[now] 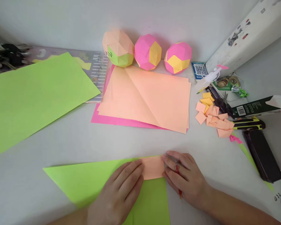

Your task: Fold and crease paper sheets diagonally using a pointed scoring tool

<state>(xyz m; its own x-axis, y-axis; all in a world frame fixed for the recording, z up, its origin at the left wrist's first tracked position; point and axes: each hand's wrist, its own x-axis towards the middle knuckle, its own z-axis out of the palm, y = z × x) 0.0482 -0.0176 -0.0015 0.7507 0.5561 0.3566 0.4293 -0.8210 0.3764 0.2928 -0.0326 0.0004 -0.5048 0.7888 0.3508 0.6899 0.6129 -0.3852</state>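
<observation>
My left hand (121, 190) lies with its fingers stretched out flat over a folded green paper sheet (89, 176). Its fingertips press the left end of a small peach paper rectangle (153, 168), which rests along the green sheet's top edge. At the rectangle's right end are the fingertips of my right hand (186, 176). A thin red pencil (180, 193) is tucked between the fingers of that hand, its point toward me. Part of the green sheet is hidden under my left hand.
Peach sheets (150, 97) lie over a pink sheet (107, 118) ahead. Three paper balls (148, 51) stand behind them. A large green sheet (44, 93) is at left. At right are folded paper pieces (210, 112), a utility knife (249, 123) and a black case (262, 156).
</observation>
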